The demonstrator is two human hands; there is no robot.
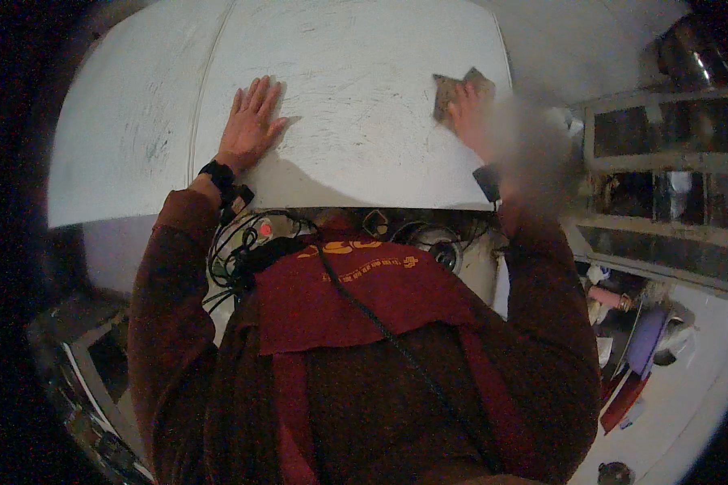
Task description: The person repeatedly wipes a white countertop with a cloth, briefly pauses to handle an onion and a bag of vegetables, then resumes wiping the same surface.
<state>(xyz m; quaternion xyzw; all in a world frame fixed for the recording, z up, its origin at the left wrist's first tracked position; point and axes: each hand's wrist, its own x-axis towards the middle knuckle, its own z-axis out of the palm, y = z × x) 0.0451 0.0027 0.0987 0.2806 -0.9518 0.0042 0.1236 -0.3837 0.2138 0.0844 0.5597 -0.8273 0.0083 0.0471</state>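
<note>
A large white panel (pixel 364 115), marked with dark streaks and scratches, spans the upper part of the view. My left hand (pixel 250 124) lies flat on it near a vertical seam, thumb spread and nothing held. Toward the panel's right edge, my right hand (pixel 474 118) presses a grey-brown cloth or pad (pixel 446 94) against the surface. Two corners of that piece stick out past the fingers. Both wrists carry dark bands, and a black box with cables hangs by the left one.
Below the panel's lower edge are a gas burner (pixel 441 245) and tangled black cables (pixel 242 242). A framed glass cabinet (pixel 661 170) stands on the right, with a metal pot (pixel 691 54) above. Several items, including a purple one (pixel 646 342), lie on the white surface (pixel 691 388).
</note>
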